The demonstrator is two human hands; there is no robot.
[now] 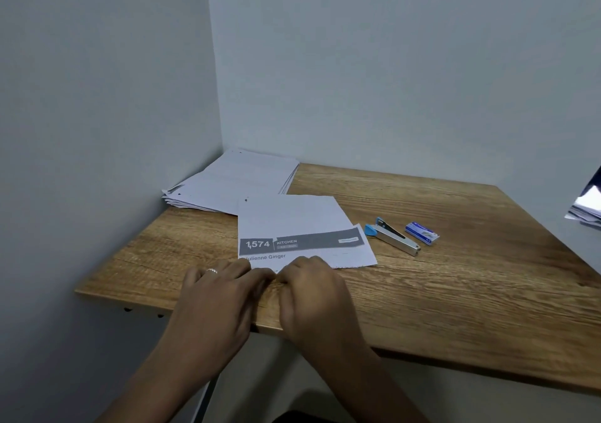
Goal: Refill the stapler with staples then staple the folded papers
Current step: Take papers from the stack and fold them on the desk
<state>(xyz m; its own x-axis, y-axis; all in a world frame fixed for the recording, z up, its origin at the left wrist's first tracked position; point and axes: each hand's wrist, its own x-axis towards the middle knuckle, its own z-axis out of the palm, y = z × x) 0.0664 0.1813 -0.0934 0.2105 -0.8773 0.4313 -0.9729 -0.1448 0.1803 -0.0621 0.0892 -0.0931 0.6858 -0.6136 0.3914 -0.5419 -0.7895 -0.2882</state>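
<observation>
A wooden table (455, 292) fills the lower and right part of the frame, pushed into a corner of pale walls. Near the centre lies a folded paper (292, 217), its top flap turned down so that a grey printed band reading "1,574 KITCHEN" and the words "Julienne Ginger" show along its lower part. Both hands rest at the paper's near edge, low in the middle of the frame. The left hand (218, 296), with a ring (211, 271) on one finger, lies palm down with fingers stretched almost flat and pressed on the lower left corner of the sheet. The right hand (312, 292) sits just beside it, fingers curled downward onto the same edge; whether the tips pinch the paper or only press on it cannot be told, since the knuckles hide them.

To the right of the paper, apart from both hands, lies the stapler (392, 235), blue at one end, its metal arm swung open. Just beside it on the right is a small blue box of staples (422, 233).

Behind the folded paper, in the corner at centre left, sits a loose stack of papers (234, 178), partly overlapped by the folded sheet. At the right edge of the frame more white sheets (585, 209) show, cut off.
</observation>
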